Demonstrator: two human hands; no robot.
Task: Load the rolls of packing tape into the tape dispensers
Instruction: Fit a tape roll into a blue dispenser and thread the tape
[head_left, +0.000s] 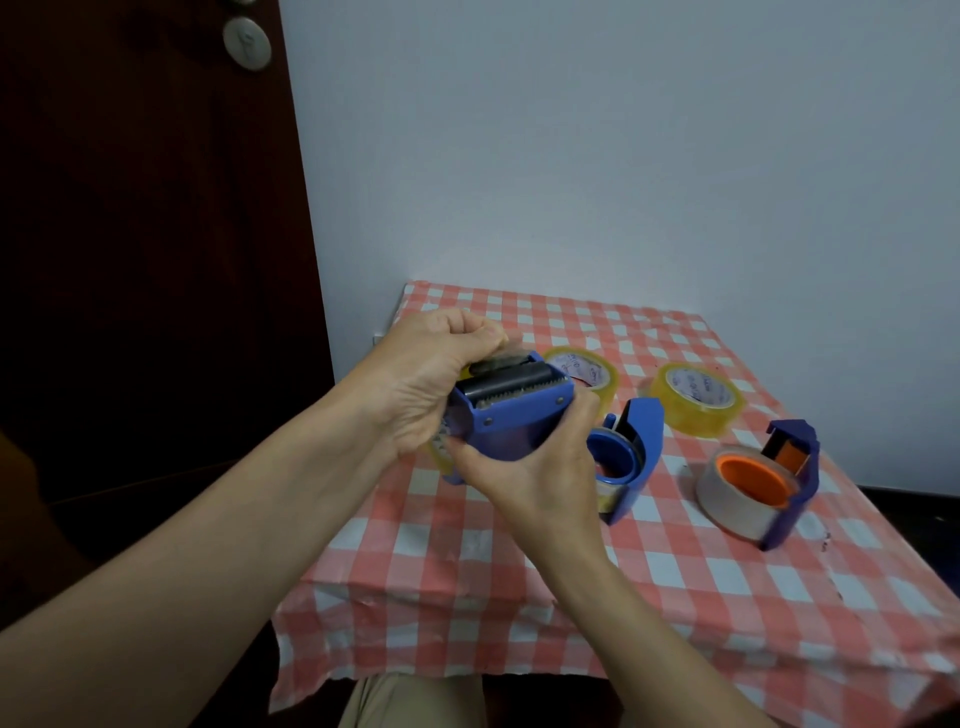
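Observation:
I hold a blue tape dispenser (511, 415) above the table's near left part, its toothed metal blade facing up. My right hand (540, 467) grips its body from below. My left hand (431, 374) wraps its left side, and the fingers pinch the loose tape end (506, 356) at the roller. A yellowish roll shows under the dispenser at the left. A second blue dispenser (631, 457) with a roll in it lies to the right. A third dispenser (763, 483), with an orange hub and a clear roll, lies further right. Two loose yellow tape rolls (582, 371) (696, 397) lie flat behind them.
The table wears a red and white checked cloth (519, 582); its front edge hangs near my lap. A white wall stands behind the table. A dark wooden door (145, 260) fills the left side.

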